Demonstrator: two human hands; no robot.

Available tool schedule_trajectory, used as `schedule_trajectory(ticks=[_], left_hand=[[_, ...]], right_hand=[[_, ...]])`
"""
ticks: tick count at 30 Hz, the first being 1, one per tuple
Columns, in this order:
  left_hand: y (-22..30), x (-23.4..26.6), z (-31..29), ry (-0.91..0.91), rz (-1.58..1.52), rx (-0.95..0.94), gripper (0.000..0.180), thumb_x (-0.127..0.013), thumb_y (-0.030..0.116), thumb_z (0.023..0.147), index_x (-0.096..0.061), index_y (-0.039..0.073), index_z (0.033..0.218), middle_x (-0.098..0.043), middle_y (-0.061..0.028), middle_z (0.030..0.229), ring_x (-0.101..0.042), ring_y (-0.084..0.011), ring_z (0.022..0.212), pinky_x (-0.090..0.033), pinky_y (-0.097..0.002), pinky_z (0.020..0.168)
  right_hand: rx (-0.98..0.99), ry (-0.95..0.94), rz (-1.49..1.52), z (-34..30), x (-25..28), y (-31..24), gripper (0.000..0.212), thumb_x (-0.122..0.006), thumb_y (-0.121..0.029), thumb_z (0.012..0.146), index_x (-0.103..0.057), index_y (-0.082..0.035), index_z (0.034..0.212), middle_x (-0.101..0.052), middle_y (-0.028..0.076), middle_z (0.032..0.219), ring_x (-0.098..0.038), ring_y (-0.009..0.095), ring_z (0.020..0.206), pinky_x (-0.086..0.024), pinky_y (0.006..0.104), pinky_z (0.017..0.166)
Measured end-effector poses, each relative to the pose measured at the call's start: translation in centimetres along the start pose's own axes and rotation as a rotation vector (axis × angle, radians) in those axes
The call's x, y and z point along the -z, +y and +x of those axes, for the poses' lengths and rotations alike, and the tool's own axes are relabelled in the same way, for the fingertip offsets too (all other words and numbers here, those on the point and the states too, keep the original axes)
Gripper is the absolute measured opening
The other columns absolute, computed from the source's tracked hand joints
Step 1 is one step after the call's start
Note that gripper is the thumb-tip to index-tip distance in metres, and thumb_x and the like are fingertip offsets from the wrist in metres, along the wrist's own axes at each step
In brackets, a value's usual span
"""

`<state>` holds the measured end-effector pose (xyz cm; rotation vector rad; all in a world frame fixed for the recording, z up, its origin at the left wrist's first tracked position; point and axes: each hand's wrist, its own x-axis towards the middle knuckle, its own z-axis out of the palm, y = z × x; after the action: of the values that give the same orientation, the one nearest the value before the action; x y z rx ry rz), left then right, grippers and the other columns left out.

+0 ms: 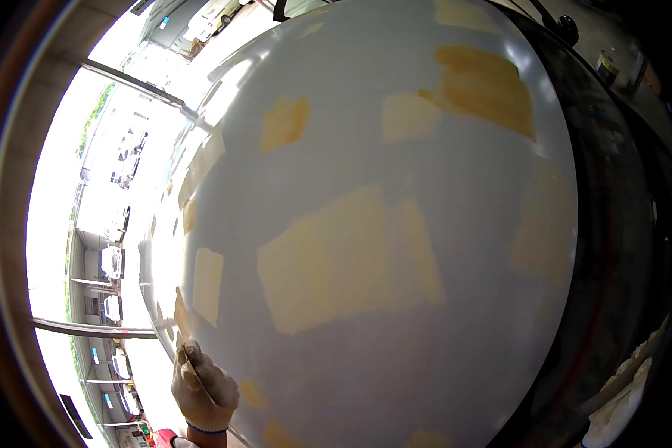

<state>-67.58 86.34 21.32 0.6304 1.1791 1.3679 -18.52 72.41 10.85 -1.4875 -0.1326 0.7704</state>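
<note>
A large grey car panel [336, 358] with pale yellow filler patches [328, 261] fills the middle of the view. My left hand [205, 392], in a white knit glove, is at the panel's lower left edge. Its fingers are closed on a thin flat spreader [190, 360], seen almost edge-on, close to a narrow filler patch [182, 313]. At the lower right rim is my right hand [618, 409], also in a white glove and partly in shadow. It is closed on a flat piece with a rough, pale putty-like edge [642, 351]; its fingers are mostly hidden.
Darker orange-yellow patches [489, 89] mark the far right of the panel. Dark bodywork [612, 224] runs along its right side. A small can [607, 66] stands at the far right. Metal posts [104, 328] cross the bright opening at left, with parked vehicles [113, 263] beyond.
</note>
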Motion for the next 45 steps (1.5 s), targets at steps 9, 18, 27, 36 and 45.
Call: schedule_trajectory(ticks=[9,18,27,36,45], left_hand=[[0.1,0.1,0.1,-0.002,-0.007,0.044,0.020,-0.053,0.028,0.098,-0.054,0.011,0.108,-0.065,0.0018,0.077,-0.046,-0.0096,0.044,-0.038,-0.0258,0.040],[-0.1,1.0,-0.3,-0.033,0.003,0.033,0.021,-0.058,0.027,0.095,-0.058,0.013,0.110,-0.067,0.0042,0.079,-0.038,-0.0071,0.040,-0.032,-0.0240,0.038],[0.7,0.6,-1.1,-0.098,-0.078,0.131,0.023,-0.044,0.034,0.101,-0.058,0.017,0.109,-0.069,0.0027,0.084,-0.042,-0.0111,0.044,-0.032,-0.0275,0.041],[1.1,1.9,-1.5,-0.173,-0.166,0.151,0.031,-0.036,0.035,0.103,-0.056,0.013,0.111,-0.070,-0.0029,0.094,-0.070,-0.0223,0.088,-0.056,-0.0397,0.072],[1.2,1.1,-1.8,0.019,-0.265,0.108,0.032,-0.043,0.032,0.101,-0.053,0.002,0.098,-0.063,-0.0120,0.079,-0.063,-0.0242,0.071,-0.053,-0.0365,0.069]], right_hand=[[-0.136,-0.073,0.097,1.1,-1.6,-0.9,0.029,-0.059,-0.026,0.091,-0.058,-0.011,0.116,-0.061,0.002,0.104,-0.057,0.018,0.092,-0.049,0.0345,0.079],[-0.146,0.005,0.101,0.6,-3.2,-1.1,0.036,-0.059,-0.030,0.091,-0.056,-0.009,0.120,-0.059,0.003,0.102,-0.056,0.017,0.092,-0.046,0.0324,0.079],[-0.151,0.015,0.142,0.6,-3.0,-0.9,0.034,-0.061,-0.029,0.090,-0.058,-0.009,0.117,-0.060,0.003,0.100,-0.057,0.017,0.091,-0.048,0.0340,0.077],[-0.117,-0.018,0.174,0.1,-3.8,-1.7,0.031,-0.062,-0.028,0.089,-0.061,-0.008,0.113,-0.061,0.004,0.100,-0.057,0.019,0.090,-0.048,0.0342,0.074],[-0.100,-0.049,0.209,0.2,-3.4,-1.2,0.032,-0.061,-0.027,0.090,-0.061,-0.005,0.115,-0.063,0.007,0.100,-0.059,0.021,0.089,-0.050,0.0372,0.074]])
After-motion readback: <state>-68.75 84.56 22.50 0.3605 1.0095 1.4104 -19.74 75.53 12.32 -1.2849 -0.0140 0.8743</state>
